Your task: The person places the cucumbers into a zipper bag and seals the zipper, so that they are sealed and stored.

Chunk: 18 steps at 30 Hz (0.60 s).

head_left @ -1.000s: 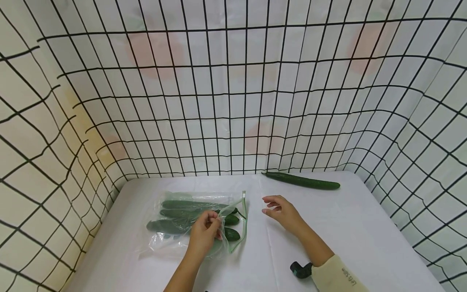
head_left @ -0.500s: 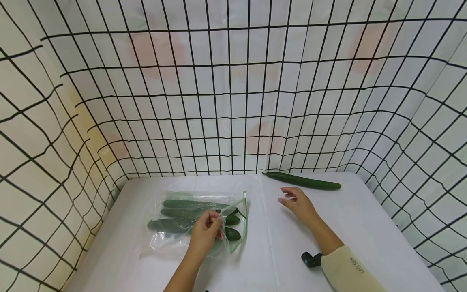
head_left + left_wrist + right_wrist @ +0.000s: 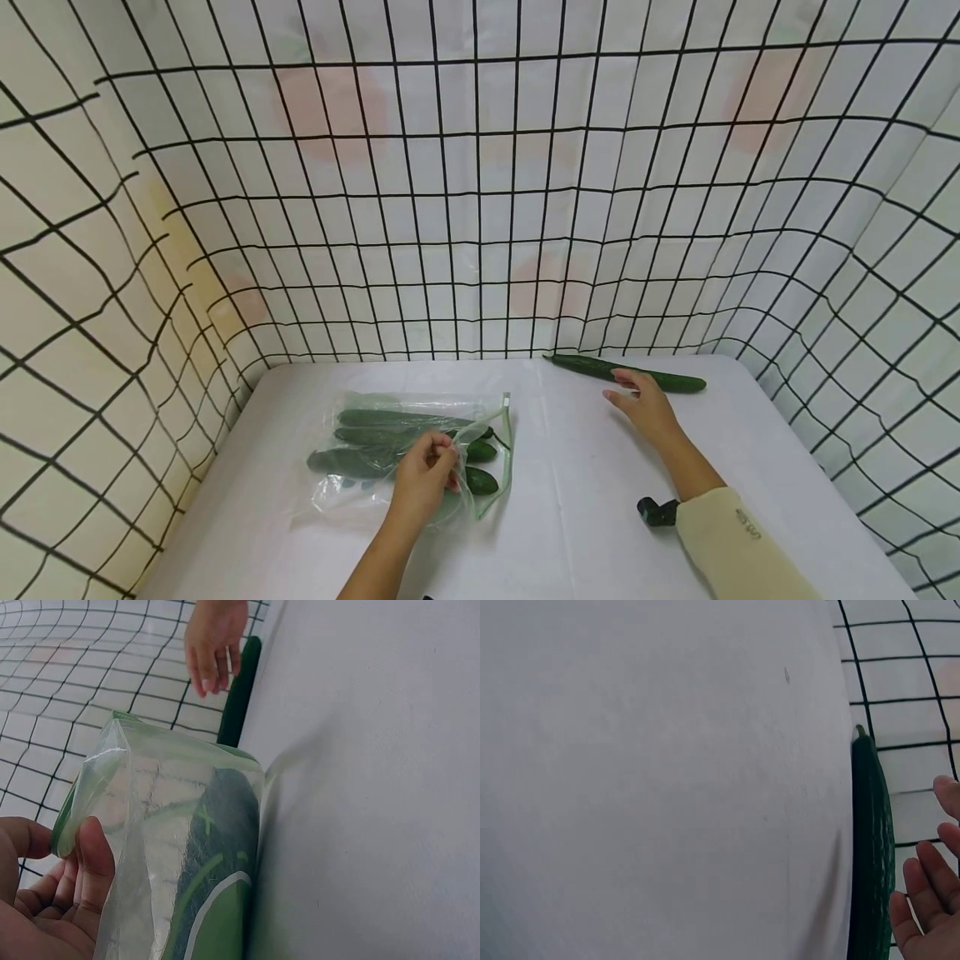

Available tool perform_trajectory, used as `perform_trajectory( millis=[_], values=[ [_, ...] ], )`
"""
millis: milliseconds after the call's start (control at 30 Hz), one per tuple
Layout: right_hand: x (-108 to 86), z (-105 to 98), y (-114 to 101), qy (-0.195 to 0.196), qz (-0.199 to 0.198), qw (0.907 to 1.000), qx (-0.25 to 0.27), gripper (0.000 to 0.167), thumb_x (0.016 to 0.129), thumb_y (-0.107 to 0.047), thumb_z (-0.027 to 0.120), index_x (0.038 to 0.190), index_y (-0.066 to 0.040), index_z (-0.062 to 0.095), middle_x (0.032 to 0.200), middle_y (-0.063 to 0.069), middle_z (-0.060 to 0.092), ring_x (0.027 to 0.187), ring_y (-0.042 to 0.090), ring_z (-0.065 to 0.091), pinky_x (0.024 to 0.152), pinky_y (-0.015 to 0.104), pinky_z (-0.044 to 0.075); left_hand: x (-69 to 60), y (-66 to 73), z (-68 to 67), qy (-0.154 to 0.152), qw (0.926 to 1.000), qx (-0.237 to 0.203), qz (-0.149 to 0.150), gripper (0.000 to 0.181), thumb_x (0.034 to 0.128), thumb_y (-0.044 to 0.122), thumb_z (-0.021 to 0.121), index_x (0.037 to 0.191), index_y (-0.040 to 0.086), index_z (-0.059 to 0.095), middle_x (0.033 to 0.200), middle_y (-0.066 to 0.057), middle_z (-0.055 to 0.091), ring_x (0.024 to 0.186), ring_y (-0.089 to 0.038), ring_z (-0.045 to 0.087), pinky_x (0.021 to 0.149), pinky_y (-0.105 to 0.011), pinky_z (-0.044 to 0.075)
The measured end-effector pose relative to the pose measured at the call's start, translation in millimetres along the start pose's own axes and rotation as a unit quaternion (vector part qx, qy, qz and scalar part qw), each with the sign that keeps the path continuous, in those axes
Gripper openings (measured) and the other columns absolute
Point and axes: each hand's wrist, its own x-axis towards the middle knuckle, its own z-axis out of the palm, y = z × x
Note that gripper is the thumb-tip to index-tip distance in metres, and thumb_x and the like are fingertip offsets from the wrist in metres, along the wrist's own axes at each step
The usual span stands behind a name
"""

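A clear zip bag with a green closure edge lies on the left half of the table, several cucumbers inside. My left hand pinches the rim of its mouth between thumb and finger; the left wrist view shows the bag with its mouth held apart. One loose cucumber lies along the table's back edge. Over its near side hovers my right hand, fingers loosely bent and holding nothing. In the right wrist view the fingers are beside that cucumber; whether they touch it I cannot tell.
A white cloth covers the table. Black wire grid panels stand at its back and both sides, with white sheeting behind them. A small black device sits at the right wrist.
My right hand has moved right and away from me, from beside the bag's mouth to the loose cucumber. The left hand keeps its pinch on the bag.
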Motion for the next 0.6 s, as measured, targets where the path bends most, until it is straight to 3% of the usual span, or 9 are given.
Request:
perform_trajectory(
  millis=[400,600],
  values=[
    [18.4,-24.8,21.6,-0.005,0.039,0.9971,-0.065,0.069,0.097,-0.034,0.068,0.152,-0.004,0.040,0.158,0.030,0.030,0.146,0.052,0.026,0.118,0.070,0.027,-1.1,2.8,-1.0,-0.005,1.0000,-0.005,-0.004,0.016,0.0989,0.011,0.061,0.108,-0.002,0.057,0.088,-0.009,0.057,0.065,-0.015,0.060,0.058,-0.028,0.061],
    [21.4,-36.4,29.1,-0.009,0.046,0.9949,-0.089,0.077,0.097,-0.040,0.067,0.154,-0.001,0.034,0.158,0.035,0.024,0.146,0.056,0.022,0.118,0.072,0.024,-1.5,2.6,-2.0,-0.004,1.0000,-0.008,0.000,0.015,0.0986,0.008,0.060,0.107,-0.003,0.056,0.087,-0.008,0.056,0.064,-0.015,0.060,0.057,-0.028,0.061]
  ],
)
